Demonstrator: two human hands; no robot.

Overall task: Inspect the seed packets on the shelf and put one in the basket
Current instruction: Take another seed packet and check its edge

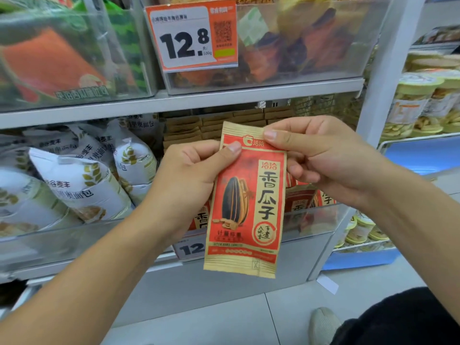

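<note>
I hold a red and tan sunflower seed packet point(246, 205) upright in front of the shelf, its printed front facing me. My left hand point(191, 175) pinches its upper left edge, thumb on the front. My right hand point(321, 158) pinches the top right corner between thumb and fingers. More packets of the same kind point(302, 197) lie in the clear bin point(316, 220) behind it. No basket is in view.
White bread bags point(82, 185) fill the bin to the left. An orange price tag point(191, 33) hangs on the upper bins of snacks. Jars point(418, 103) line the shelves at right. My shoe point(323, 324) stands on the tiled floor.
</note>
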